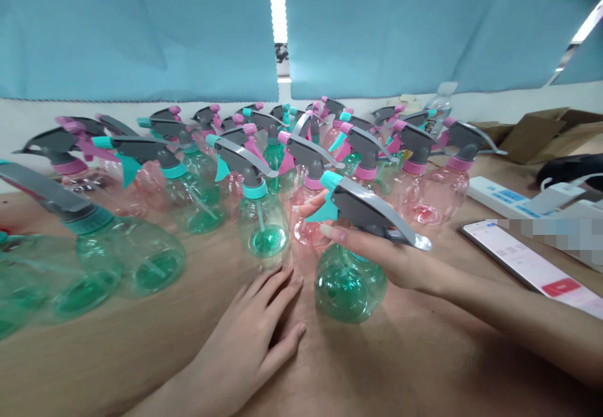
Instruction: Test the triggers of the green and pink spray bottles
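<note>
My right hand (400, 257) is around the neck of a clear green spray bottle (351, 288), just under its grey and turquoise spray head. The thumb lies across the front, and other fingertips show behind the turquoise trigger. This bottle is upright, close to the tabletop; whether its base touches I cannot tell. Flat on the wooden table (211, 348) rests my left hand (257, 329), fingers spread and holding nothing. Just beyond it stands another green spray bottle (264, 222), and behind my right hand is a pink spray bottle (306, 232).
Many green and pink spray bottles crowd the back and left of the table. To the right are a phone (527, 266), a white power strip (502, 197) with a plug, and a cardboard box (541, 131). A blue curtain (141, 34) hangs behind.
</note>
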Motion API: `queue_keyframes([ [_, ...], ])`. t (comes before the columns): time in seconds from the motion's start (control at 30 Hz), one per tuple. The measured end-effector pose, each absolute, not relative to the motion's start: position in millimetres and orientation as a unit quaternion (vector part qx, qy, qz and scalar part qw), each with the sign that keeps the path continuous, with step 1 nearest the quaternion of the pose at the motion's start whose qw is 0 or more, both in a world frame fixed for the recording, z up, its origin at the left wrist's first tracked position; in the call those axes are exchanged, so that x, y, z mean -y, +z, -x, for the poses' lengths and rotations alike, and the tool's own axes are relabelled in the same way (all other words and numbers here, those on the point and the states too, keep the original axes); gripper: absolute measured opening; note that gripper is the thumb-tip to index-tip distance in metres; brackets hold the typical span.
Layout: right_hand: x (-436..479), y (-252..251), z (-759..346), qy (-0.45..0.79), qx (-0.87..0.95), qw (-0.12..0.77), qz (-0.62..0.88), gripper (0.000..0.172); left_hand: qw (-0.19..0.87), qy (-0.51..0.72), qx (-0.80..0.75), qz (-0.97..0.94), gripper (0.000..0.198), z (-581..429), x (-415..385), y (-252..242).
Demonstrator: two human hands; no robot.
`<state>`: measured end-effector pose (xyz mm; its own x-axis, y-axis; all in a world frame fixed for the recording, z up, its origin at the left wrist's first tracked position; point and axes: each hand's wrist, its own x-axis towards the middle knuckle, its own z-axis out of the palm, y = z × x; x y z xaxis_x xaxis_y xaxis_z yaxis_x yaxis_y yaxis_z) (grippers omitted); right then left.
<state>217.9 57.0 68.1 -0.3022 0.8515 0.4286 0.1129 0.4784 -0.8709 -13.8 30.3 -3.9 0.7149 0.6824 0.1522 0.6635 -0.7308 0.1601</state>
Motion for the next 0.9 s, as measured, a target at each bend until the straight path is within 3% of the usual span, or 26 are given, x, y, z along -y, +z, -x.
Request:
queue_keyframes([
  [0.33,-56.5,69.3,-216.6,0.384,0.707,0.486,0.342,0.024,0.045,0.105,-0.363,-0.925,0.048,11.7,-31.5,-4.4],
  [0.57,-56.1,66.9,-218.2,0.394,0.710,0.484,0.326,0.004,0.042,0.107,-0.363,-0.925,0.048,13.2,-30.8,-5.3],
  [0.9,-56.7,72.1,-215.8,0.394,0.700,0.500,0.324,0.009,0.044,0.105,-0.364,-0.924,0.048,13.4,-30.6,-5.6],
])
